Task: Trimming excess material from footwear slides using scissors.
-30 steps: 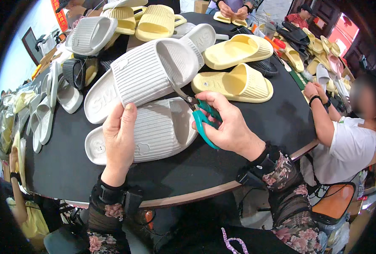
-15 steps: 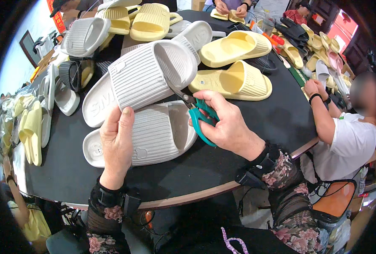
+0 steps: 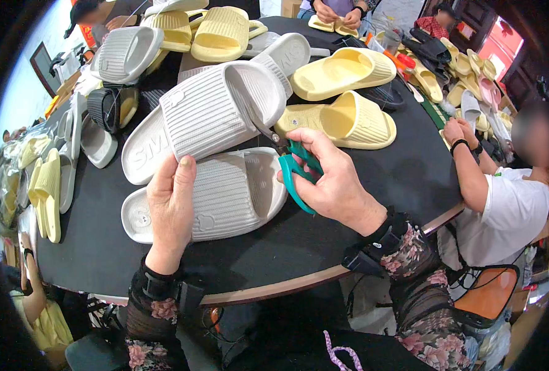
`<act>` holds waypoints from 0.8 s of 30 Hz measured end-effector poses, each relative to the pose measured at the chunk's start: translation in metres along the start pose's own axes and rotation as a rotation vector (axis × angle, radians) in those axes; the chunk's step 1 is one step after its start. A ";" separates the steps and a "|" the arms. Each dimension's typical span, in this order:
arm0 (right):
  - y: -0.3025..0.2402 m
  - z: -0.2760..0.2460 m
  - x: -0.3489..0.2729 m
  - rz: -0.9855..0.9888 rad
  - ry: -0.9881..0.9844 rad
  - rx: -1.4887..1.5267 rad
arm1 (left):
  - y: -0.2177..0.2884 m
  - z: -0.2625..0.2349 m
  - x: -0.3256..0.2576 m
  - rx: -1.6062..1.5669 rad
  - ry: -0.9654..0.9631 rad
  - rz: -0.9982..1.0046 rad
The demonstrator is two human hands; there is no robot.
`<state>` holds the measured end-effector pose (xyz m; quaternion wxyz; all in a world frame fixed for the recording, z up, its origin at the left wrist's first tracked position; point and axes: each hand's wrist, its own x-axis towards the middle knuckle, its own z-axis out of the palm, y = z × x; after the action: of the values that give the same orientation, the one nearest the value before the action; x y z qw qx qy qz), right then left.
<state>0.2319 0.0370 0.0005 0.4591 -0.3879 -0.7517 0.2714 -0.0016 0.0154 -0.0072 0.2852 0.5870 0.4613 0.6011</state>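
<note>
A ribbed grey slipper is tilted up off the table, its near edge pinched between the thumb and fingers of my left hand. My right hand grips a pair of scissors with teal handles. Their dark blades reach to the strap edge by the slipper's foot opening, and the tips are partly hidden there. Below lies a second grey slipper, flat on the table and partly covered by my left hand and the upper slipper.
On the black round table, two yellow slippers lie beyond my right hand. More grey, yellow and black slippers are heaped at the far left. A co-worker in a white shirt sits at the right; other people work across the table.
The scissor handles have drawn closer together in my right hand, and the blades sit at nearly the same spot. My left hand and the slipper have hardly moved.
</note>
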 end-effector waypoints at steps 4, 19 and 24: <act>0.003 -0.001 -0.001 0.029 -0.031 -0.042 | -0.010 -0.005 0.001 -0.028 -0.006 -0.036; 0.006 -0.001 0.000 -0.096 -0.039 -0.085 | -0.007 -0.003 0.001 -0.189 0.045 -0.167; 0.006 -0.002 0.000 -0.136 -0.043 -0.104 | -0.005 -0.001 0.001 -0.155 0.051 -0.143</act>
<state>0.2355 0.0406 -0.0037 0.4394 -0.3533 -0.7991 0.2085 -0.0036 0.0177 -0.0112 0.3600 0.5134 0.4613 0.6277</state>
